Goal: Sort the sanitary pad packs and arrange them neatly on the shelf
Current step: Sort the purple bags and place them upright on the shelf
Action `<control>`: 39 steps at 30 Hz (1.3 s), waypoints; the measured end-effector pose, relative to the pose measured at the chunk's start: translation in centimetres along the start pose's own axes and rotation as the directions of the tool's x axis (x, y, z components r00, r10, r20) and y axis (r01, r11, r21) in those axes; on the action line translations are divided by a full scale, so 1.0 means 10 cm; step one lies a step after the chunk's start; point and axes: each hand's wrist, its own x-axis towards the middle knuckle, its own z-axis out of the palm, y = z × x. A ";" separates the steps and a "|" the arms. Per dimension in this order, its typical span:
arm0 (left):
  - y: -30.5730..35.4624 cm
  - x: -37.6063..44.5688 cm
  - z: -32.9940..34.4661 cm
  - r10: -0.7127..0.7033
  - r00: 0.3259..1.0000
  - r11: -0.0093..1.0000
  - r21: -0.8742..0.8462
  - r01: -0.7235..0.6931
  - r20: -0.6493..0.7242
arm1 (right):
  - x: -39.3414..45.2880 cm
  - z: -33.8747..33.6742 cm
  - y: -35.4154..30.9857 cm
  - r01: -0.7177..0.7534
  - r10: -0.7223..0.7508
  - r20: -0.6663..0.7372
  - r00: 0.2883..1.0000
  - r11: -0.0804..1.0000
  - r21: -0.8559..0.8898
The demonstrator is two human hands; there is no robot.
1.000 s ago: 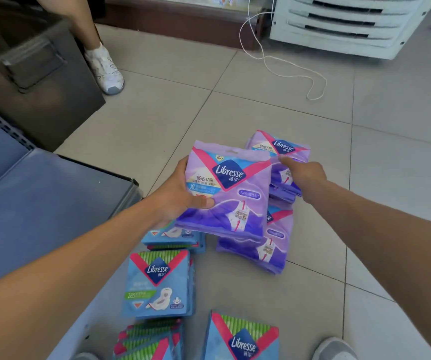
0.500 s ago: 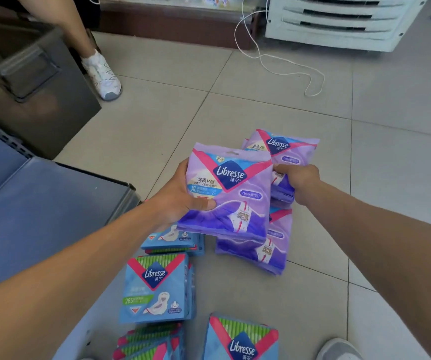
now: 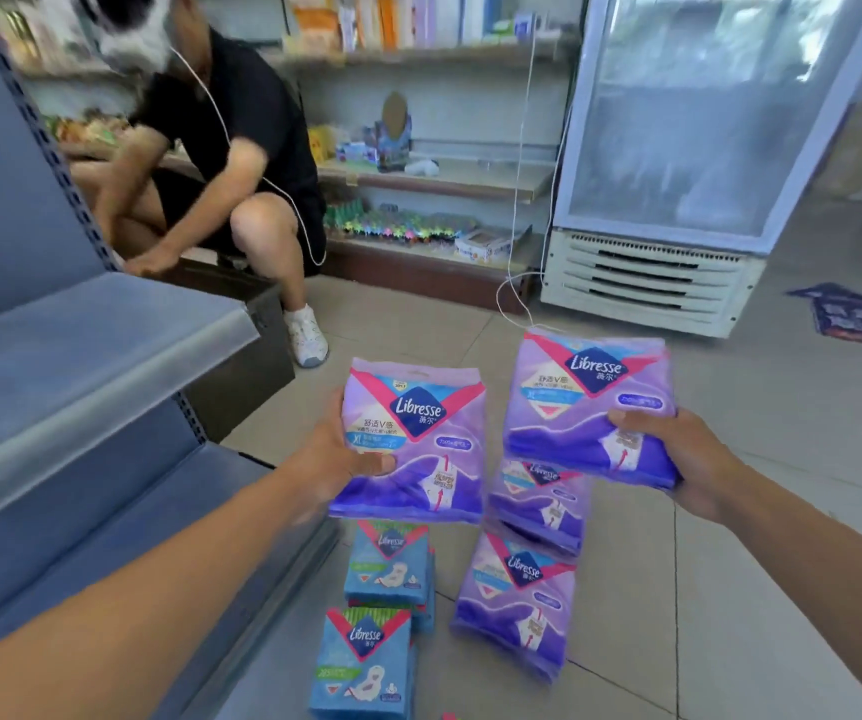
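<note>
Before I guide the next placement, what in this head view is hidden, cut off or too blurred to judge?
- Purple pack on the floor: top hidden behind the pack in the right hand.
- Blue pack: top edge covered by the pack in the left hand.
- Lowest blue pack: bottom cut off by the frame edge.
- Small print on all packs: motion-blurred, unreadable.
- Shelf: runs off the left edge.
</note>
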 end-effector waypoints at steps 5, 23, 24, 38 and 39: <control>0.82 -0.70 -0.54 0.184 0.977 0.983 0.017 -0.184 -0.108 | -0.60 0.88 -0.74 0.132 -0.135 0.234 0.963 0.991 0.028; 1.73 -3.73 -2.83 0.452 0.626 0.885 0.230 -0.405 -0.635 | -2.27 4.71 -1.05 0.288 -0.304 0.797 0.522 0.942 0.171; 1.69 -3.87 -2.91 0.446 0.602 0.888 0.240 -0.393 -0.663 | -2.34 4.88 -1.00 0.277 -0.279 0.823 0.494 0.948 0.155; 0.38 -4.86 -3.92 0.125 0.372 0.986 0.073 -0.151 -0.920 | -2.24 5.82 -0.19 0.156 -0.102 0.866 0.489 0.987 0.028; 0.31 -4.84 -3.96 0.108 0.365 0.989 0.062 -0.137 -0.925 | -2.16 5.83 -0.15 0.155 -0.098 0.862 0.497 0.988 0.023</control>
